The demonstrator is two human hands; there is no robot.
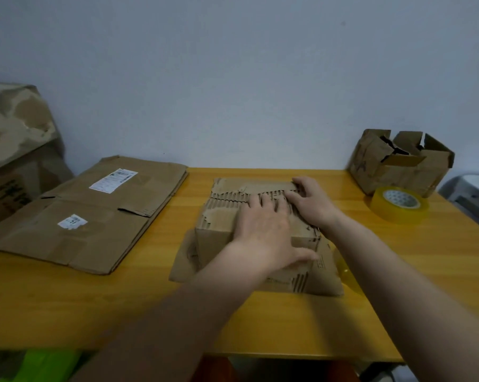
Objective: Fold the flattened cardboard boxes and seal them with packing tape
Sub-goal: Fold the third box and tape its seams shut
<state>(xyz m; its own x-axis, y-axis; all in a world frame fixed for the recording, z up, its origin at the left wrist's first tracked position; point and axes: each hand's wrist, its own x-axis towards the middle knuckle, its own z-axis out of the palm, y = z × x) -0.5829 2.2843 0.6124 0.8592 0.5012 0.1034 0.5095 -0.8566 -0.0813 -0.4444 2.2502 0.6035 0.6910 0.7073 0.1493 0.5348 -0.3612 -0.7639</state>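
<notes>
Far left of the fingers, a worn, torn box (15,139) stands past the table's (260,321) left edge, against the wall. Next, flattened cardboard boxes (89,213) lie stacked w/ white labels, overhanging the left edge, well apart from the hands; bare yellow tabletop runs between that stack and the work. Centre: small box (219,232), top flaps closed, top paper torn so corrugation shows, sitting on a loose cardboard sheet (326,277). Left hand (263,230) lies flat on the box top, fingers straight and narrow together, pressing, thumb out toward the near right edge. Right hand (310,199) just beside it, touching, fingers curled at the far flap edge; cannot tell whether they pinch it or only press. Right of the fingers, open table, then tape roll (399,205) lying flat near the right edge, and behind it a folded box (398,164) w/ flaps up in the back corner. Wide bare table near side.
</notes>
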